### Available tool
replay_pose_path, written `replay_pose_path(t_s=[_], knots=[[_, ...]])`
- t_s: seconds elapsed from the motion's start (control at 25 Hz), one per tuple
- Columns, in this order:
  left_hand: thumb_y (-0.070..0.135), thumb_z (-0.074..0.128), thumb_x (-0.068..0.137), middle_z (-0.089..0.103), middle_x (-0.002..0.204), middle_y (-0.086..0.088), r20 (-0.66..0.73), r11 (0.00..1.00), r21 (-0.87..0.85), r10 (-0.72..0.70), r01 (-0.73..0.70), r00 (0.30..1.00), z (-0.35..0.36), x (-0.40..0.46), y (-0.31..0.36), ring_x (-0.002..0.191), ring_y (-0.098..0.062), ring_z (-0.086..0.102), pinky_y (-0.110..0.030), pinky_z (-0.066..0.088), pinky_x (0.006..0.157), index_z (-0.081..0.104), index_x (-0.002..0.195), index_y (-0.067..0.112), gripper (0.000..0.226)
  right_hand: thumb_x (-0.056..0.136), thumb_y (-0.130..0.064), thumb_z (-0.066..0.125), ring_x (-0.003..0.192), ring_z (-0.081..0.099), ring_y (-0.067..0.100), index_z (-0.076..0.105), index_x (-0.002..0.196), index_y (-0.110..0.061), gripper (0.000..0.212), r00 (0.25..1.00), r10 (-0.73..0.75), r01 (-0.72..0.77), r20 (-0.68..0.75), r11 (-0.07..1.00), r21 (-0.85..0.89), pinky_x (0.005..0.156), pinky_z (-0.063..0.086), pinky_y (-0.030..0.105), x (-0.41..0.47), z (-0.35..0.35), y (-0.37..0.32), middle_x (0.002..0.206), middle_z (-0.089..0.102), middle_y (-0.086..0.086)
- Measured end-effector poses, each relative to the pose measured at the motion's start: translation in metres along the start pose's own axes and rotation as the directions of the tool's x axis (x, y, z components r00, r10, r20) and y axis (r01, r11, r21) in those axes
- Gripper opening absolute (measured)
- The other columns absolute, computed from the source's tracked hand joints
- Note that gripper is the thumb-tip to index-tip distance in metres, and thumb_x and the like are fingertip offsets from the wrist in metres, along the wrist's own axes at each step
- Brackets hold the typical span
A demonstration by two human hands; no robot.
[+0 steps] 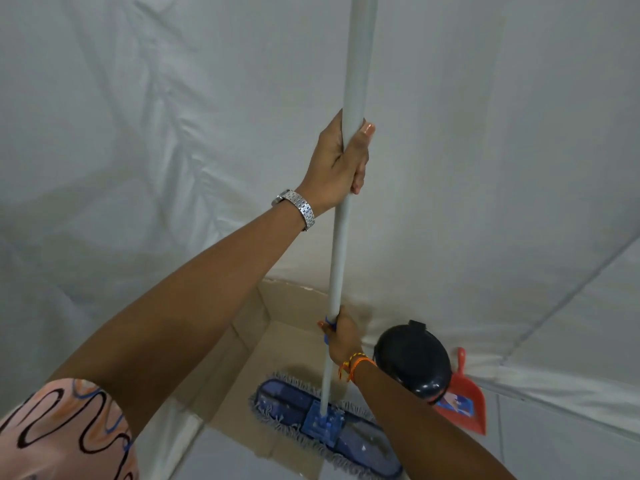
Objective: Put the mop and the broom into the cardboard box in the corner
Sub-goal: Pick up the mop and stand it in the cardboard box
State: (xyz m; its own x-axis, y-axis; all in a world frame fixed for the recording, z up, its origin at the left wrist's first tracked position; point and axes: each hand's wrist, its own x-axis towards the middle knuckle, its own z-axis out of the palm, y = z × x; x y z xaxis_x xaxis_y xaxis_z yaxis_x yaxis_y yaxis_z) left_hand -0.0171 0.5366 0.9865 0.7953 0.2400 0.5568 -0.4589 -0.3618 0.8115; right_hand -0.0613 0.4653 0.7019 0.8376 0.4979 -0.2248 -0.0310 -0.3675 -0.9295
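I hold a mop upright by its long grey handle (341, 216). My left hand (341, 157) grips the handle high up. My right hand (341, 336) grips it low down, near a blue loop on the pole. The flat blue mop head (294, 407) with a grey fringe hangs over the near edge of the open cardboard box (242, 344), which stands in the corner against white sheeting. Whether the head touches the box rim I cannot tell. No broom is in view.
A black round-lidded bin (414, 358) stands right of the box. A red dustpan (465, 400) leans behind it against the white sheeting (485, 168). The sheeting covers both walls. Pale floor tiles (554, 445) lie at the lower right.
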Motion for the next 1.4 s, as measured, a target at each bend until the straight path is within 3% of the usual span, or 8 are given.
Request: replay_pose_path(t_s=[0.2,0.32,0.44,0.52,0.68,0.76,1.0,1.4], knots=[[0.029,0.051,0.102,0.044,0.054,-0.007,0.041,1.000,0.015,-0.023,0.023,0.999,-0.055,0.036,-0.040,0.034,-0.019,0.043,-0.026,0.042,0.040,0.043,0.087,0.018,0.020,0.093,0.001,0.057,0.084,0.042,0.024,0.046,0.097,-0.007,0.014,1.000,0.029,-0.029,0.006,0.999,-0.033,0.073,0.045,0.025,0.065,0.038,-0.025,0.092,0.046,0.011],[0.029,0.051,0.102,0.046,0.053,-0.001,0.029,0.999,0.020,-0.026,0.025,0.999,-0.084,0.051,-0.065,0.035,-0.018,0.044,-0.026,0.042,0.040,0.044,0.087,0.020,0.019,0.092,0.006,0.055,0.087,0.040,0.022,0.050,0.104,-0.001,0.014,1.000,0.029,-0.029,0.011,0.998,-0.060,0.057,0.044,0.006,0.101,0.058,-0.036,0.098,0.045,0.014],[0.026,0.050,0.103,0.047,0.051,0.003,0.014,0.999,0.033,-0.009,0.009,1.000,-0.106,0.063,-0.089,0.034,-0.017,0.044,-0.027,0.042,0.040,0.045,0.086,0.021,0.018,0.093,-0.002,0.059,0.087,0.046,0.023,0.053,0.110,0.002,0.019,0.998,0.038,-0.042,-0.040,0.992,-0.115,0.072,0.049,0.025,0.135,0.078,-0.036,0.100,0.055,0.022],[0.024,0.049,0.104,0.047,0.049,0.004,-0.005,1.000,0.031,0.002,-0.002,1.000,-0.123,0.070,-0.116,0.034,-0.016,0.043,-0.026,0.041,0.039,0.045,0.087,0.021,0.017,0.093,-0.005,0.059,0.089,0.046,0.020,0.052,0.119,0.005,0.029,0.996,0.051,-0.060,-0.077,0.991,-0.120,0.071,0.047,0.019,0.160,0.097,-0.033,0.111,0.059,0.025],[0.021,0.049,0.105,0.046,0.050,0.004,0.001,1.000,0.028,0.003,-0.003,1.000,-0.150,0.083,-0.173,0.034,-0.015,0.044,-0.027,0.042,0.038,0.044,0.088,0.020,0.018,0.092,-0.006,0.061,0.086,0.048,0.022,0.054,0.107,0.001,0.018,0.991,0.060,-0.074,-0.118,0.990,-0.116,0.077,0.045,0.035,0.208,0.128,-0.021,0.098,0.059,0.020],[0.020,0.049,0.105,0.046,0.050,0.005,0.015,1.000,0.019,0.000,-0.001,1.000,-0.155,0.091,-0.192,0.034,-0.015,0.044,-0.028,0.042,0.038,0.043,0.088,0.019,0.017,0.092,-0.003,0.060,0.084,0.047,0.022,0.053,0.101,-0.002,0.012,0.987,0.085,-0.096,-0.133,0.992,-0.081,0.074,0.042,0.033,0.228,0.135,-0.015,0.090,0.053,0.014],[0.017,0.049,0.105,0.044,0.052,0.004,0.075,1.000,-0.007,-0.013,0.014,0.997,-0.156,0.111,-0.258,0.035,-0.013,0.042,-0.027,0.041,0.039,0.042,0.090,0.017,0.017,0.092,-0.004,0.061,0.086,0.051,0.024,0.055,0.114,0.004,0.025,0.977,0.140,-0.152,-0.159,0.986,-0.063,0.089,0.051,0.047,0.285,0.151,0.010,0.092,0.053,0.012],[0.016,0.049,0.105,0.044,0.054,-0.004,0.140,1.000,0.005,-0.019,0.018,0.990,-0.141,0.143,-0.329,0.038,-0.018,0.042,-0.030,0.043,0.040,0.042,0.096,0.008,0.014,0.092,-0.007,0.060,0.085,0.051,0.025,0.055,0.112,0.003,0.023,0.972,0.177,-0.192,-0.157,0.977,-0.087,0.088,0.052,0.045,0.345,0.154,0.037,0.091,0.053,0.011]])
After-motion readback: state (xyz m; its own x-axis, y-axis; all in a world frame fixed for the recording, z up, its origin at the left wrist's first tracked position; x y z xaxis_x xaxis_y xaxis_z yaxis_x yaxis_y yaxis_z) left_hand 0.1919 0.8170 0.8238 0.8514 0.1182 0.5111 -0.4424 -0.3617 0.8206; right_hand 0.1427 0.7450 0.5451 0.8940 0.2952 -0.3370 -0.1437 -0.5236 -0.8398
